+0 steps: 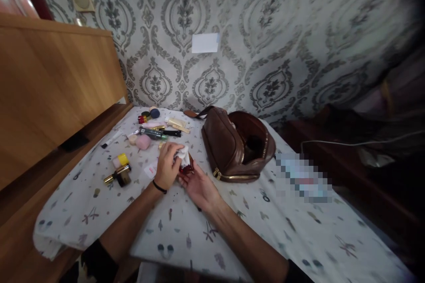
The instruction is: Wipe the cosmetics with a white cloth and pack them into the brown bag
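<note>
"What do we have nearest us?"

"Our black sleeves (pixel 98 261), over the printed tablecloth (pixel 186 241). Then our right hand (pixel 203 190), palm turned up, fingers half curled beneath a glossy dark red item (pixel 187 169), thumb against its side. We can't tell quite what it is, since much of it is covered."

"And our left hand (pixel 167 167)?"

"We see a black wristband (pixel 160 187) on it. Its fingers are bent nearly closed on a crumpled white tissue (pixel 184 155), which touches the red item. So that item sits between our two hands, left of the bag."

"What do we find out to the left?"

"A dark bottle with gold trim (pixel 123 176), beside a small yellow-and-pink container (pixel 122 159). Past those, a pink makeup sponge (pixel 143 142)."

"And beyond?"

"The brown bag (pixel 221 141) stands open on our right; a cream tube (pixel 176 122) lies farther back. Behind everything we face damask wallpaper (pixel 186 6) with a white card (pixel 205 43) on it."
</note>
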`<act>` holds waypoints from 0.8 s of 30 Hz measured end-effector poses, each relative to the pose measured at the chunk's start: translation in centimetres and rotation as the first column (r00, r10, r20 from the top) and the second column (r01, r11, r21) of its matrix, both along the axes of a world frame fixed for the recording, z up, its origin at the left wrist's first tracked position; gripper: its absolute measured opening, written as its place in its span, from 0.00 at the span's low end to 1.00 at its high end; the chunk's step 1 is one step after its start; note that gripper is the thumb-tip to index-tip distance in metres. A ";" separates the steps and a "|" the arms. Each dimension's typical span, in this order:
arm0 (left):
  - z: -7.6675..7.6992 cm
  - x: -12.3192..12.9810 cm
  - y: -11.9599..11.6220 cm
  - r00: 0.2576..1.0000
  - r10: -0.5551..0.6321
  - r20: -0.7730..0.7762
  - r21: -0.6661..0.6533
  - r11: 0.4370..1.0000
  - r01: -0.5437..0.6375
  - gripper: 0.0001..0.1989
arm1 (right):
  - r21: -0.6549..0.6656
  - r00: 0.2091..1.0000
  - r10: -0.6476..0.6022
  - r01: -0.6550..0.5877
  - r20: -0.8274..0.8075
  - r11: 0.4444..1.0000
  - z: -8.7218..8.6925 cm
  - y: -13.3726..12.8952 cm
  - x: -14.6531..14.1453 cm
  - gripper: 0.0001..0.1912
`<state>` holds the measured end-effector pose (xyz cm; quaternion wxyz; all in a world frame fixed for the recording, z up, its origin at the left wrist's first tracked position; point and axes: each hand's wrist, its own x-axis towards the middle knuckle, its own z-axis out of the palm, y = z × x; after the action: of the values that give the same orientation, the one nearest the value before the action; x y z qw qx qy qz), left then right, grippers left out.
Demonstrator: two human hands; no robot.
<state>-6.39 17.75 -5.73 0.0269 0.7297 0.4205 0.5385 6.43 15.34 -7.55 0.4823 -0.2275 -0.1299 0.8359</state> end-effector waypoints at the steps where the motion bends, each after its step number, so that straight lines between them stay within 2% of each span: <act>1: -0.1 0.6 -0.5 0.998 -0.044 -0.052 0.007 0.999 0.044 0.15 | -0.012 1.000 -0.023 0.022 -0.018 1.000 -0.1 0.1 0.3 0.09; 4: -0.4 1.9 -1.7 0.973 -0.154 -0.172 0.046 0.985 0.164 0.15 | -0.051 0.994 -0.075 0.071 -0.076 0.996 0.1 0.7 1.2 0.06; 6: -0.5 2.5 -2.1 0.959 -0.186 -0.216 0.084 0.975 0.208 0.14 | -0.060 0.992 -0.082 0.076 -0.097 0.995 0.3 1.1 1.7 0.07; 8: -0.4 2.7 -2.3 0.951 -0.195 -0.240 0.110 0.968 0.227 0.13 | -0.059 0.991 -0.082 0.076 -0.104 0.995 0.4 1.3 2.0 0.08; 11: 0.0 2.3 -2.1 0.956 -0.160 -0.247 0.128 0.972 0.196 0.13 | -0.044 0.990 -0.092 0.087 -0.111 0.995 0.3 1.3 2.1 0.08; 14: 0.5 1.4 -1.5 0.980 -0.086 -0.179 0.126 0.986 0.110 0.13 | 0.030 0.991 -0.085 0.089 -0.099 0.996 0.4 1.0 1.9 0.08; 18: 0.6 -0.1 -0.2 1.000 0.014 -0.001 0.061 0.998 -0.014 0.12 | 0.142 0.998 -0.031 0.039 -0.062 0.989 0.7 0.5 1.7 0.08; 21: 0.0 -0.7 0.6 0.994 0.018 0.110 -0.061 0.998 -0.011 0.13 | 0.208 0.999 -0.018 0.025 -0.039 0.978 0.9 0.3 1.6 0.07; 24: -0.4 -0.6 0.7 0.992 -0.030 0.121 -0.140 0.989 0.047 0.14 | 0.149 0.997 -0.048 0.056 -0.061 0.987 0.8 0.4 1.5 0.06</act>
<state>-6.99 18.47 -6.18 0.1143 0.7006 0.4416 0.5487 7.95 15.77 -6.70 0.5233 -0.1696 -0.1730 0.8170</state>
